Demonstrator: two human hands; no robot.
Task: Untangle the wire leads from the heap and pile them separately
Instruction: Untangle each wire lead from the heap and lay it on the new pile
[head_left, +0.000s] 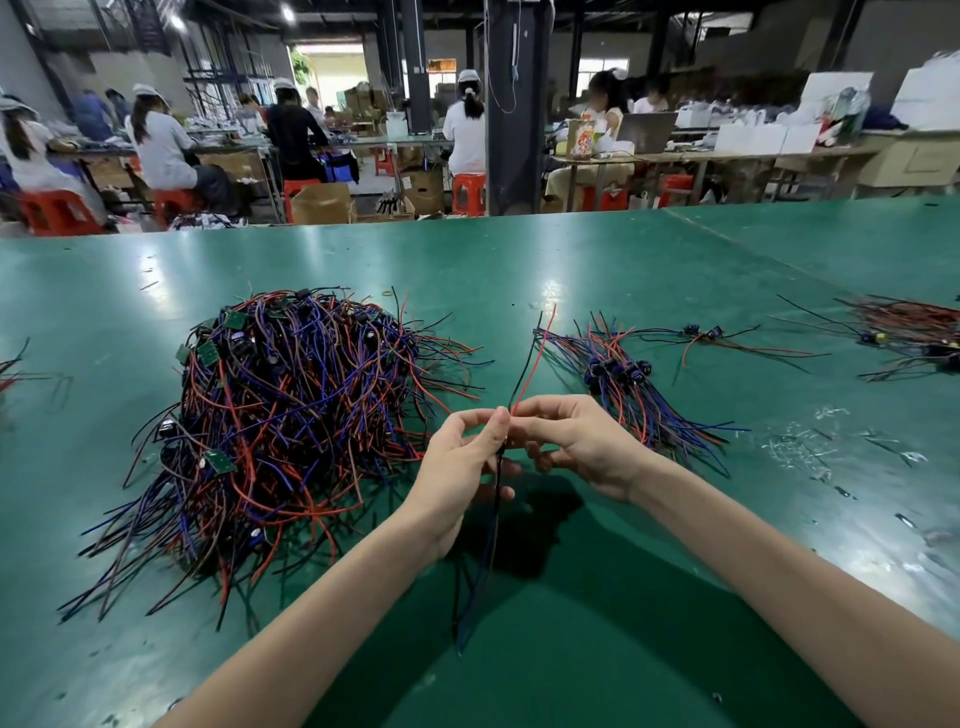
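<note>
Left hand (457, 467) and right hand (582, 447) above tabletop (571, 649), fingers (498, 426) pinching one wire lead (529, 371). Red/black ends point up, tail hangs. Heap (291, 426) on left, sorted pile (623, 384) on right.

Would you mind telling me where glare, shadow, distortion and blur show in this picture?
In the head view, ceiling lights leave white glare patches on the green table; the left hand and right hand, pinching a wire lead, cast a dark shadow beneath them; wide-angle distortion stretches the picture's lower corners; distant workers look soft, the heap sharp.
</note>
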